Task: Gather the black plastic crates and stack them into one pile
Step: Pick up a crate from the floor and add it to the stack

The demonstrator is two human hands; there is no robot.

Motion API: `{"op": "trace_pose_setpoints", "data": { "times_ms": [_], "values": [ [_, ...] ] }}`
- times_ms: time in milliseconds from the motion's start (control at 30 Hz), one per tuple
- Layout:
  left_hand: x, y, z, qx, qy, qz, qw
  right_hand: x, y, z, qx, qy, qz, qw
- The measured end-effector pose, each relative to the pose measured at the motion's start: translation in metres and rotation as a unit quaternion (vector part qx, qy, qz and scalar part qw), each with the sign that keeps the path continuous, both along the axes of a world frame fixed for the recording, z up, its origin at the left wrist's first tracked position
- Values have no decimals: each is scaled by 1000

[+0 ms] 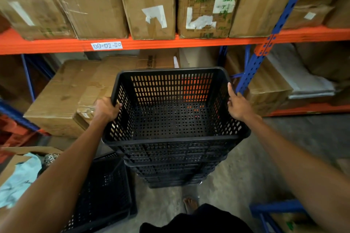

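While both hands hold the top crate (176, 104) by its side rims, it sits nested on the stack of black crates (174, 166) standing on the concrete floor (246, 166) before the shelving. The left hand (106, 108) has its grip closed over the left rim; the right hand (236, 104) rests on the right rim, fingers extended, its grip looser. Another loose crate (106, 191) lies low to the left, nearer the left hand, likely next to gather.
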State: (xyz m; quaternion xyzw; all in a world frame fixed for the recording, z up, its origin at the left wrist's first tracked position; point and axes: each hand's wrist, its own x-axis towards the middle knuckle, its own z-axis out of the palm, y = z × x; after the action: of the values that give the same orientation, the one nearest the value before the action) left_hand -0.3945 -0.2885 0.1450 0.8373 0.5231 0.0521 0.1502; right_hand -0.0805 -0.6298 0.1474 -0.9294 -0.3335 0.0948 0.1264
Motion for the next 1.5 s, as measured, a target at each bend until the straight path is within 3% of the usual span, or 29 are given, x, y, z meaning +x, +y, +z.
{"op": "trace_pose_setpoints", "data": {
  "times_ms": [233,400,567,667,800,1000,1400,1500],
  "values": [
    [-5,6,-1,-13,-31,-4,999,-16,-3,-6,19,13,-22,999],
    [-15,-13,1,73,-74,-30,994,-19,-6,-7,11,-48,-7,999],
    [-34,-26,-11,13,6,-125,992,-13,-6,-10,-13,-28,55,998],
    [-35,-24,-13,46,2,-166,985,-6,-6,-6,-42,24,63,997],
    [-28,-20,-14,84,11,-206,975,-11,-3,-10,-68,-46,45,996],
    [-23,-8,-21,107,25,-204,973,-1,4,-18,-34,-60,50,996],
    [-14,-7,-21,93,33,-205,974,-4,4,-11,-56,-59,24,996],
    [-19,-13,-12,46,-10,-181,982,-9,14,0,-70,-124,5,990]
  ]
}}
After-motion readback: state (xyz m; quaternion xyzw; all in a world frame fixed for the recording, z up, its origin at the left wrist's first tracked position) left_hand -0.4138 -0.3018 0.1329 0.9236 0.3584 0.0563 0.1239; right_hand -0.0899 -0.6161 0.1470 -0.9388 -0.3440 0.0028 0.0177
